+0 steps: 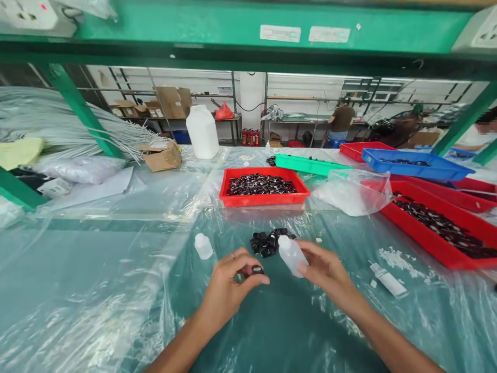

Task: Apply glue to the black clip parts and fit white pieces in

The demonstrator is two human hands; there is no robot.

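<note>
Between the thumb and fingers of my left hand [229,285] is a small black part [257,269] with a pale oval on top. My right hand [324,267] grips a translucent white squeeze bottle [292,256], tilted with its cap toward the upper left. Just behind the bottle lies a small pile of black parts [266,242] on the plastic-covered table. A second small white bottle [203,246] rests to the left of the pile, apart from both hands.
A red tray [264,200] full of black parts sits ahead. More trays, one blue [419,167] and one long red [446,248], fill the right side, near white bits [402,261] and a white tube [388,280]. A large white jug [202,133] stands behind. A green shelf beam [217,26] crosses overhead.
</note>
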